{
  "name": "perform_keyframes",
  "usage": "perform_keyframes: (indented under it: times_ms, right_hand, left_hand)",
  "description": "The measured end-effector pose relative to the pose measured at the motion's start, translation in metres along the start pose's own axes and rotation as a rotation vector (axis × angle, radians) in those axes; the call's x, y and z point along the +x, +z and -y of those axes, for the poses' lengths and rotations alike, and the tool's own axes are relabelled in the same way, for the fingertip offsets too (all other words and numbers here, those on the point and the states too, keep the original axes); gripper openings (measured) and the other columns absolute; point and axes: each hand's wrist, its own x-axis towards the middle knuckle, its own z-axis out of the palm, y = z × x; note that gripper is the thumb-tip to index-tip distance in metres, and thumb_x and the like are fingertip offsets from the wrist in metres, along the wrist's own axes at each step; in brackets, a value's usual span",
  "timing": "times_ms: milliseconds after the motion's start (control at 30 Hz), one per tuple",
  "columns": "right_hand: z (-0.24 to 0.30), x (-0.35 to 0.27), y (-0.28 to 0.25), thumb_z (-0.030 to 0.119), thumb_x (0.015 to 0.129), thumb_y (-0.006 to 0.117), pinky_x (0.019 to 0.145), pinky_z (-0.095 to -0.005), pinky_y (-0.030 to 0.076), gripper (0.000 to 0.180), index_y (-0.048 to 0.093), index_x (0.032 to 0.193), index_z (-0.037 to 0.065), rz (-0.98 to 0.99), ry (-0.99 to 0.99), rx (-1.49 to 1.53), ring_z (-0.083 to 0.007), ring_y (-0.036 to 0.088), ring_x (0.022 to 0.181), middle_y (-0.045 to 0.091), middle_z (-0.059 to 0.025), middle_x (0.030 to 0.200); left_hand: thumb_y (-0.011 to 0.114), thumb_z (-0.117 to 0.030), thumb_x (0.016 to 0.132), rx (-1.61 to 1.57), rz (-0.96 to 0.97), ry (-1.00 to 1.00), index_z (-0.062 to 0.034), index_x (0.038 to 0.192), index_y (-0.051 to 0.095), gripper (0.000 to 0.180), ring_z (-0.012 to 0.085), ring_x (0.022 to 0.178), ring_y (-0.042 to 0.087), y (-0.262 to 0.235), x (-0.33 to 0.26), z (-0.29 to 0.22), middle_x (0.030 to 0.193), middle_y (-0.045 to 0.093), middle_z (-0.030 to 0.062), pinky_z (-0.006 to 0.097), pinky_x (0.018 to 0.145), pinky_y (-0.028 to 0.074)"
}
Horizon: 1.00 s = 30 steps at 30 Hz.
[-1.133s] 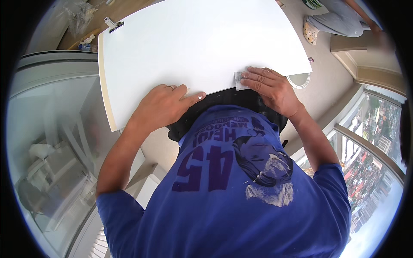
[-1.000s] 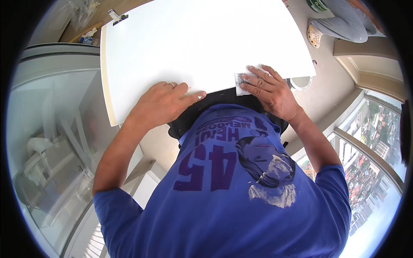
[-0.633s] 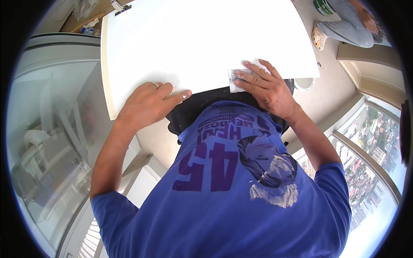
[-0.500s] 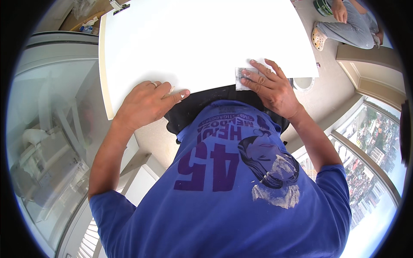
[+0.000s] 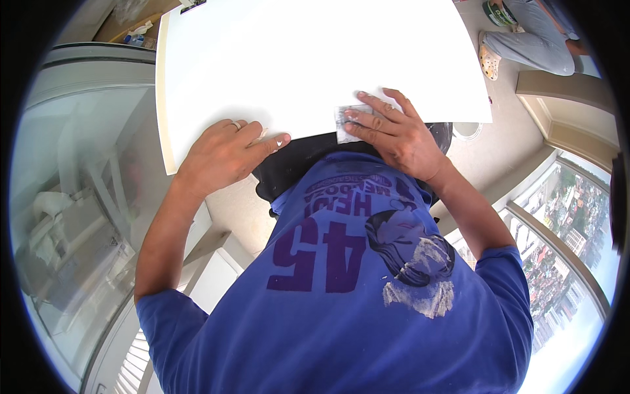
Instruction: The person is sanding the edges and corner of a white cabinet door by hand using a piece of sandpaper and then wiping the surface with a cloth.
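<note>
A large white board (image 5: 315,59) lies in front of me, with a beige strip along its left edge. My left hand (image 5: 226,154) is on its near edge, fingers curled on the surface and thumb along the rim; a ring is on one finger. A small pale scrap shows beside that thumb. Under the fingers of my right hand (image 5: 400,138) is a small grey-white square with dark smudges, like a worn piece of sandpaper (image 5: 342,122). It lies flat at the board's near edge, partly covered by my fingers.
A black clip (image 5: 192,5) grips the board's far left. Glass panels (image 5: 79,197) stand on the left, and a window (image 5: 567,223) is at the right. Another person's leg (image 5: 531,51) and a green bucket (image 5: 497,14) are at the far right. A bottle (image 5: 134,40) lies far left.
My right hand has slid left along the board's near edge with the sandpaper. My left hand keeps its place. The other person's hand has moved toward the bucket.
</note>
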Motion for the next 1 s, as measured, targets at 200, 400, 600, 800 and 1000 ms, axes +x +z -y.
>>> perform_keyframes:
  times_ms: [200, 400, 600, 800, 1000]
  right_hand:
    - [-0.004, 0.015, 0.014, 0.014, 0.091, 0.073, 0.124, -0.0506, 0.037, 0.039, 0.077, 0.129, 0.019, -0.004, -0.087, 0.053, -0.0222, 0.053, 0.147, 0.07, 0.0024, 0.143]
    - [-0.046, -0.027, 0.012, 0.012, 0.091, 0.073, 0.122, -0.049, 0.04, 0.039, 0.077, 0.128, 0.019, 0.015, -0.084, 0.007, -0.0229, 0.057, 0.144, 0.071, 0.0015, 0.142]
    - [-0.027, 0.025, 0.049, 0.007, 0.088, 0.074, 0.12, -0.0495, 0.042, 0.041, 0.077, 0.128, 0.019, -0.007, -0.268, 0.118, -0.0234, 0.056, 0.144, 0.068, 0.0022, 0.146]
    - [-0.067, -0.022, 0.024, 0.013, 0.09, 0.074, 0.121, -0.0485, 0.04, 0.039, 0.077, 0.128, 0.022, 0.077, -0.221, -0.036, -0.0222, 0.057, 0.143, 0.068, 0.0046, 0.145]
    - [-0.025, 0.035, 0.049, 0.012, 0.092, 0.07, 0.121, -0.0496, 0.037, 0.038, 0.075, 0.13, 0.016, 0.02, -0.344, 0.057, -0.0243, 0.054, 0.145, 0.069, 0.0005, 0.143]
  left_hand:
    - [0.08, -0.015, 0.087, 0.045, 0.019, -0.063, -0.0275, 0.127, 0.078, 0.043, 0.0168, 0.059, 0.051, 0.002, -0.003, -0.004, 0.08, 0.054, 0.0008, 0.033, 0.056, 0.047]
    - [0.082, -0.018, 0.088, 0.064, -0.007, -0.161, -0.0274, 0.128, 0.078, 0.041, 0.018, 0.057, 0.049, 0.021, -0.009, -0.008, 0.079, 0.054, 0.0014, 0.034, 0.055, 0.047]
    - [0.083, -0.02, 0.088, 0.097, 0.012, -0.24, -0.0265, 0.126, 0.079, 0.039, 0.0187, 0.058, 0.05, 0.025, -0.015, -0.013, 0.078, 0.053, 0.0022, 0.035, 0.055, 0.047]
    - [0.083, -0.019, 0.087, 0.056, -0.041, -0.293, -0.0261, 0.127, 0.079, 0.04, 0.0195, 0.059, 0.051, 0.029, -0.015, -0.024, 0.078, 0.051, 0.0026, 0.036, 0.056, 0.047]
    - [0.082, -0.02, 0.089, 0.048, -0.042, -0.291, -0.0276, 0.127, 0.078, 0.038, 0.019, 0.059, 0.053, 0.03, -0.01, -0.02, 0.083, 0.058, 0.0009, 0.034, 0.057, 0.049]
